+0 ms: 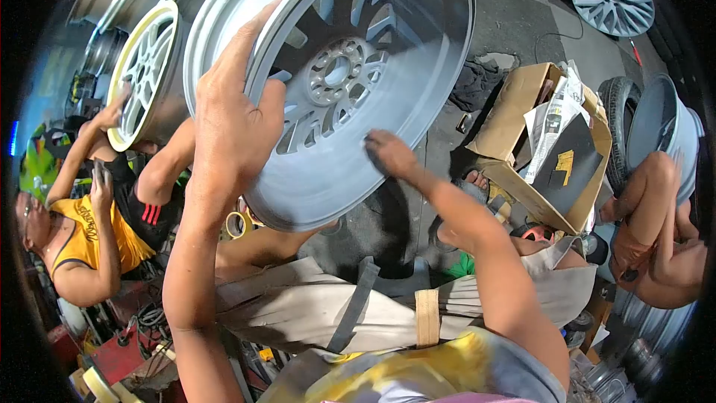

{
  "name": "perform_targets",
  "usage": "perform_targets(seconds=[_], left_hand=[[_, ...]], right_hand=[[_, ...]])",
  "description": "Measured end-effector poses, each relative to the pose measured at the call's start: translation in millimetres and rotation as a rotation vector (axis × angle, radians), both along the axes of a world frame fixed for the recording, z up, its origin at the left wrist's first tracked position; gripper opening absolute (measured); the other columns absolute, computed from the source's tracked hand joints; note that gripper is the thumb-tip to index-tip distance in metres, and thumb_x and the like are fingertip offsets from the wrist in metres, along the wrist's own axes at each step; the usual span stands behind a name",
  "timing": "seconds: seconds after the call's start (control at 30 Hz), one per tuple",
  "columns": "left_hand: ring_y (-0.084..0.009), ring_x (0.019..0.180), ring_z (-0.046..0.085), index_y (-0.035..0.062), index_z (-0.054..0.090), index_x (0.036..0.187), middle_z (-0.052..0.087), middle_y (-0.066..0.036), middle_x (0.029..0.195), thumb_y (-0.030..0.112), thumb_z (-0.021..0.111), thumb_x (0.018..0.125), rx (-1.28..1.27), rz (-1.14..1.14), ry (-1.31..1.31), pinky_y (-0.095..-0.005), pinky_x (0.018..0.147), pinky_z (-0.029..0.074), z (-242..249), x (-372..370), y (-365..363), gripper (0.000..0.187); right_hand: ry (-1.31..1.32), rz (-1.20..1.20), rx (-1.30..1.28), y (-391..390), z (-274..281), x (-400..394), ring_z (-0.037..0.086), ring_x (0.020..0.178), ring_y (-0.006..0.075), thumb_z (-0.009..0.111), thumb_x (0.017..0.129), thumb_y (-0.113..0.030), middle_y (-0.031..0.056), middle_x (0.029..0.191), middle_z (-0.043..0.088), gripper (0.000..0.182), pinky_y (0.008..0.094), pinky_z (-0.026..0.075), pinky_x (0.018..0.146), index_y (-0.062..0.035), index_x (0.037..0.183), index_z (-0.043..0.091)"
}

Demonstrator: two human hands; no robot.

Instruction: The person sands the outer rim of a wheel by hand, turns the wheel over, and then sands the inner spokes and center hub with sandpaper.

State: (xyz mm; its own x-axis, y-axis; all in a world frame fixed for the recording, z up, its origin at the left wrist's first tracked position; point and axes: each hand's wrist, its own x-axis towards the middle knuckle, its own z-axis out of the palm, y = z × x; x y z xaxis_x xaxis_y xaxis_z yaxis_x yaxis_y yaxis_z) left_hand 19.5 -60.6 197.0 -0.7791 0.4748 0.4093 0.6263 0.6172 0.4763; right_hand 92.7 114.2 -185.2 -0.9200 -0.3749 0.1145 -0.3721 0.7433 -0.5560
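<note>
A grey alloy wheel rim [321,198] is tilted in front of me, with its hollow inner side and the backs of its spokes facing me. My left hand [242,101] grips the rim's left edge, the index finger lying along the lip and the thumb towards the inside. Low on the right of the inner barrel is my right hand [394,155], smeared by motion. Its fingers are pressed over a small dark pad [371,158] against the grey surface; the pad's exact kind cannot be made out. Beige cloth [298,306] covers my lap beneath the rim.
An open cardboard box [514,116] with newspaper and dark sheets stands to the right. Left, a person in a yellow top [82,231] handles a white wheel [145,75]. Far right, another person [649,216] sits by a grey rim [656,123] and a tyre [617,127].
</note>
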Motion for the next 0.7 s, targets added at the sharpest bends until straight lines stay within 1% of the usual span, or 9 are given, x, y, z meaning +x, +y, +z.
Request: perform_targets(seconds=[0.1,0.2,0.27,0.33,0.37,0.43,0.5,0.63,0.7], left_hand=[[-0.042,0.118,0.06,0.0067,0.052,0.14,0.063,-0.025,0.125,-0.011,0.054,0.074,0.025,0.0,-0.036,-0.0421,0.102,0.046,0.2,-1.4,-0.1,0.068],[-0.0413,0.119,0.06,0.0055,0.052,0.14,0.063,-0.025,0.125,-0.011,0.053,0.074,0.067,-0.007,-0.066,-0.0416,0.103,0.046,-0.2,-4.6,0.8,0.068],[-0.0407,0.12,0.06,0.0039,0.053,0.139,0.063,-0.024,0.125,-0.01,0.053,0.075,0.097,-0.021,-0.09,-0.0408,0.103,0.045,2.6,-4.8,3.9,0.066],[-0.0405,0.12,0.06,0.0036,0.053,0.139,0.063,-0.025,0.125,-0.01,0.053,0.075,0.078,-0.042,-0.036,-0.0405,0.103,0.045,2.7,-5.7,6.4,0.065],[-0.0403,0.12,0.06,0.0033,0.054,0.138,0.064,-0.025,0.125,-0.01,0.053,0.075,0.056,-0.052,0.009,-0.0401,0.103,0.045,1.9,-5.9,7.3,0.064],[-0.0399,0.12,0.06,0.0023,0.053,0.138,0.063,-0.025,0.125,-0.009,0.053,0.076,0.052,-0.067,0.016,-0.0402,0.104,0.045,2.0,-3.5,9.9,0.064],[-0.0395,0.122,0.059,0.0012,0.053,0.138,0.062,-0.025,0.127,-0.008,0.054,0.077,0.015,-0.054,0.03,-0.0402,0.105,0.044,4.4,1.9,10.9,0.062],[-0.0398,0.126,0.057,-0.0009,0.053,0.138,0.06,-0.026,0.13,-0.007,0.055,0.082,0.013,-0.059,0.022,-0.0408,0.107,0.042,5.4,5.7,10.9,0.056],[-0.0401,0.125,0.057,-0.0015,0.053,0.137,0.06,-0.026,0.13,-0.006,0.054,0.083,0.015,-0.054,-0.003,-0.0408,0.107,0.042,5.4,6.2,11.7,0.055]], right_hand=[[0.217,-0.004,0.371,50.0,-17.2,1.2,0.043,0.139,0.0343,0.05,0.092,-0.011,0.018,0.149,0.044,0.048,0.0432,0.032,0.119,-0.002,0.139,0.051],[0.194,-0.053,0.386,35.2,-22.7,16.1,0.038,0.142,0.0353,0.047,0.092,-0.01,0.0203,0.152,0.039,0.052,0.044,0.028,0.121,0.0001,0.143,0.046],[0.16,0.01,0.079,-6.7,-43.4,29.0,0.04,0.14,0.0393,0.047,0.092,-0.007,0.0241,0.147,0.045,0.049,0.0458,0.031,0.12,0.0049,0.14,0.046],[-0.001,0.05,-0.22,-66.3,-8.9,35.3,0.047,0.134,0.04,0.05,0.089,-0.004,0.0271,0.142,0.049,0.048,0.043,0.036,0.116,0.0057,0.136,0.049],[-0.047,0.036,-0.47,-99.9,17.0,35.6,0.058,0.12,0.042,0.048,0.094,-0.009,0.0284,0.126,0.061,0.043,0.0472,0.044,0.107,0.005,0.135,0.05],[-0.142,0.098,-0.69,-132.4,106.5,24.9,0.065,0.1,0.0454,0.048,0.095,-0.009,0.0262,0.105,0.068,0.033,0.0496,0.05,0.089,0.0027,0.124,0.057],[-0.174,0.092,-0.89,-127.3,196.5,-1.4,0.069,0.083,0.0357,0.05,0.096,-0.012,0.0164,0.083,0.07,0.024,0.0481,0.051,0.076,0.001,0.112,0.063],[-0.38,-0.13,-1.769,-56.1,251.8,-43.6,0.063,0.081,0.0104,0.051,0.098,-0.014,0.0011,0.087,0.064,0.021,0.0365,0.051,0.074,0.0008,0.103,0.064],[-0.257,-0.187,-1.564,-31.8,200.4,-57.6,0.066,0.085,0.019,0.051,0.097,-0.016,0.0068,0.096,0.068,0.023,0.0368,0.052,0.08,0.002,0.102,0.065]])
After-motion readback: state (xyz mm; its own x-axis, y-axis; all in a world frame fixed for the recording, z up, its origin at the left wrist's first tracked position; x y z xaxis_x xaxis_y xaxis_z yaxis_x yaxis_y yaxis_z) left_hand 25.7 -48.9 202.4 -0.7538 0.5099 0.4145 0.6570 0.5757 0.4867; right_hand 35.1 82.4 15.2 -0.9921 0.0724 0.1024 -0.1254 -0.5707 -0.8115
